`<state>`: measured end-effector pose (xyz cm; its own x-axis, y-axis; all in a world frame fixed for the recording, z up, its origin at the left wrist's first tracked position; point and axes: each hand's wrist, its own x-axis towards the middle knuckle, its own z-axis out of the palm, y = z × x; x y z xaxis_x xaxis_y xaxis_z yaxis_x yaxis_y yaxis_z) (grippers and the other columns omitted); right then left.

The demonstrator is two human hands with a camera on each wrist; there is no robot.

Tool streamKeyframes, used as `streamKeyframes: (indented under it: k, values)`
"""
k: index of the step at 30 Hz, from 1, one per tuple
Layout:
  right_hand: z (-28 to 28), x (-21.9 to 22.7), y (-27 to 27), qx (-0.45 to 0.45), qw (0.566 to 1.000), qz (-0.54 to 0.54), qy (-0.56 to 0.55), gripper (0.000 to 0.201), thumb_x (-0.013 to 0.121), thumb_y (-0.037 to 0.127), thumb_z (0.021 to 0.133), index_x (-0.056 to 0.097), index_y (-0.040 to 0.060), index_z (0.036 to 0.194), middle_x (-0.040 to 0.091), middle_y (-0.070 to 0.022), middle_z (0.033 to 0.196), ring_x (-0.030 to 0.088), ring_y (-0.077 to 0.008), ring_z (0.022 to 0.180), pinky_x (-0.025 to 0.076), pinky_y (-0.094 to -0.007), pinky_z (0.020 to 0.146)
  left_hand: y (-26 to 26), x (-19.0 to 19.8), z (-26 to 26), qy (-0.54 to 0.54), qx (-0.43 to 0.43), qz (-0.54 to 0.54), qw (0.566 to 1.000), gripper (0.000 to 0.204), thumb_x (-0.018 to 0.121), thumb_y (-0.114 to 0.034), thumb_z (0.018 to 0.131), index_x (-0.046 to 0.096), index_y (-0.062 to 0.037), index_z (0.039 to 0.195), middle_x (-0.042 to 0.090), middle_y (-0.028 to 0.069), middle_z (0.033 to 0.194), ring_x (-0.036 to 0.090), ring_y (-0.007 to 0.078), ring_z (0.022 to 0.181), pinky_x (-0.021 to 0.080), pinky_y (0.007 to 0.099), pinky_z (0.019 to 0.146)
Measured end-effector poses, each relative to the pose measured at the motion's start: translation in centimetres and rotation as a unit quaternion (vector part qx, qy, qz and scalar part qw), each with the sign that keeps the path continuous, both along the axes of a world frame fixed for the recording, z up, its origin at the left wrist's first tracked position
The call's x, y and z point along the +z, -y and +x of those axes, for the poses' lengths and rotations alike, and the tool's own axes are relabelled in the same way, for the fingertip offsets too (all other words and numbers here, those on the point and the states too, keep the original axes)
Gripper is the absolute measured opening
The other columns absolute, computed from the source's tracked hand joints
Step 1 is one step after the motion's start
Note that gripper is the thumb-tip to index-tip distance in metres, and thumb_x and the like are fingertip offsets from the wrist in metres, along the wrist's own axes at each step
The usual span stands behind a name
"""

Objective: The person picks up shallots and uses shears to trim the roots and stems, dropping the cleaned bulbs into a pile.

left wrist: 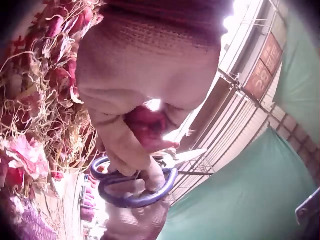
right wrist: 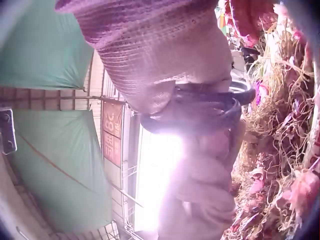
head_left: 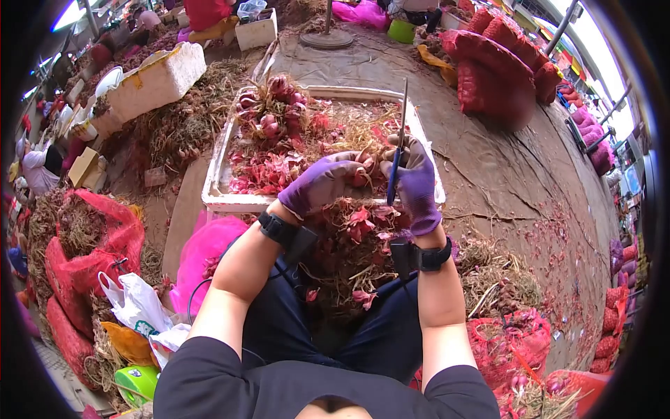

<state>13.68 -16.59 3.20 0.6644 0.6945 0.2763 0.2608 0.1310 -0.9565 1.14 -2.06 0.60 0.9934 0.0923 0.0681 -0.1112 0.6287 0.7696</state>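
Above the near rim of a white foam tray (head_left: 244,203), my gloved left hand (head_left: 321,183) pinches a red onion (left wrist: 145,126) between thumb and fingers. My gloved right hand (head_left: 417,183) grips blue-handled scissors (left wrist: 135,201), its fingers through the loops and close beside the left fingertips. In the head view the scissors point away from me. Much of the onion is hidden by the left fingers. A bunch of red onions (head_left: 271,124) with dry stalks sits at the tray's far left, among loose skins and roots.
Onion skins and trimmings (head_left: 356,237) pile between my knees. A pink mesh bag (head_left: 202,255) and a white plastic bag (head_left: 139,307) lie on my left. A red mesh sack (head_left: 509,342) is at my right. Full red sacks (head_left: 488,77) stand farther off.
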Motion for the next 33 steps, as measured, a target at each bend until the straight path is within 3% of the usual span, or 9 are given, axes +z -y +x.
streamKeyframes:
  k: [8,12,16,17,19,25,29,31,33]
  values:
    - [-1.6,0.5,-0.7,0.061,0.995,0.074,-0.035,0.028,0.067,-0.001,0.082,0.055,0.0035,0.107,0.064,-0.0026,0.086,0.060,-0.0070,0.074,0.049,-0.0217,0.063,-0.1,0.5,0.5,-0.024,0.009,0.053,0.998,0.026,0.058,-0.015,0.093,0.055,-0.0050,0.117,0.059,0.0008,0.106,0.059,0.0119,0.093,0.053,0.0356,0.089]
    - [-1.3,0.1,-0.8,-0.042,0.993,0.040,0.098,0.027,0.069,0.001,0.081,0.055,0.0031,0.103,0.065,-0.0015,0.079,0.058,-0.0056,0.068,0.049,-0.0225,0.058,-0.2,0.6,0.2,-0.048,0.025,0.131,0.990,0.030,0.058,-0.011,0.092,0.053,-0.0038,0.121,0.055,-0.0021,0.105,0.057,0.0093,0.092,0.052,0.0321,0.088]
    - [-3.2,1.5,-0.4,-0.089,0.991,0.043,0.088,0.026,0.071,0.003,0.080,0.056,0.0043,0.101,0.064,-0.0012,0.076,0.057,-0.0064,0.065,0.047,-0.0241,0.055,0.7,0.7,0.3,-0.012,0.058,0.143,0.988,0.033,0.059,-0.009,0.093,0.055,-0.0050,0.125,0.060,-0.0008,0.106,0.059,0.0087,0.096,0.050,0.0264,0.085]
    - [-2.7,0.4,-0.6,-0.167,0.960,-0.011,0.223,0.027,0.072,0.004,0.078,0.056,0.0038,0.100,0.064,-0.0017,0.075,0.060,-0.0077,0.066,0.049,-0.0245,0.057,0.6,0.0,0.7,0.025,0.136,0.258,0.956,0.032,0.062,-0.007,0.092,0.057,-0.0043,0.123,0.059,-0.0007,0.105,0.057,0.0074,0.096,0.050,0.0255,0.084]
    - [-3.1,0.3,-0.9,-0.169,0.968,0.016,0.187,0.027,0.072,0.004,0.078,0.056,0.0036,0.100,0.064,-0.0017,0.074,0.060,-0.0078,0.066,0.049,-0.0245,0.058,0.2,-0.4,0.7,0.088,0.226,0.431,0.869,0.027,0.067,-0.006,0.088,0.062,-0.0028,0.114,0.060,-0.0003,0.095,0.056,0.0049,0.089,0.051,0.0230,0.077]
    - [-3.2,-0.2,-1.1,-0.142,0.978,0.040,0.150,0.026,0.070,0.003,0.080,0.057,0.0038,0.102,0.062,-0.0007,0.073,0.059,-0.0073,0.064,0.050,-0.0247,0.057,0.0,0.7,0.3,0.042,0.251,0.573,0.779,0.010,0.063,-0.008,0.087,0.058,-0.0011,0.093,0.059,0.0033,0.077,0.054,0.0090,0.069,0.048,0.0275,0.064]
    - [-2.8,0.4,-1.3,-0.044,0.992,0.114,-0.033,0.033,0.069,0.004,0.085,0.052,0.0040,0.114,0.064,-0.0051,0.090,0.062,-0.0100,0.075,0.053,-0.0227,0.064,0.8,0.4,0.5,0.038,0.272,0.418,0.866,0.008,0.059,-0.007,0.090,0.056,-0.0008,0.093,0.060,0.0029,0.077,0.056,0.0087,0.067,0.050,0.0252,0.062]
    - [-2.2,0.3,-1.7,-0.048,0.983,0.141,-0.104,0.041,0.069,0.008,0.088,0.047,0.0043,0.123,0.062,-0.0092,0.105,0.064,-0.0127,0.085,0.054,-0.0216,0.071,0.8,0.6,1.0,0.036,0.288,0.167,0.942,0.009,0.055,-0.008,0.093,0.054,-0.0001,0.098,0.060,0.0022,0.082,0.058,0.0068,0.069,0.053,0.0227,0.064]
    - [-2.2,-0.9,-2.2,-0.041,0.977,0.118,-0.175,0.039,0.067,0.009,0.089,0.047,0.0038,0.123,0.062,-0.0094,0.106,0.064,-0.0131,0.087,0.055,-0.0220,0.071,1.4,0.8,1.3,0.045,0.313,0.123,0.941,0.010,0.053,-0.008,0.094,0.053,0.0003,0.101,0.059,0.0018,0.084,0.057,0.0060,0.070,0.054,0.0228,0.064]
